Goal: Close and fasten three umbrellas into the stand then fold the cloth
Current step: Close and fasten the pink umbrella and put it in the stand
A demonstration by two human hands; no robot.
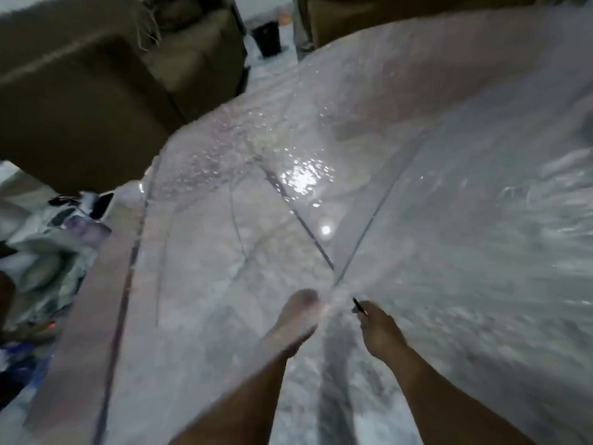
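Both hands meet at the clear umbrella (369, 175) hub: left hand (296, 319) behind film, grip unclear; right hand (377, 329) pinches its dark tip (359, 306)

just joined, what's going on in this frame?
A person is handling an open clear umbrella, its wet canopy spread across most of the view. The left hand is under the canopy near the hub, seen through the plastic; its grip is unclear. The right hand pinches a small dark part by the hub. The umbrella is not yet closed. A brown sofa and a dark bin sit behind.
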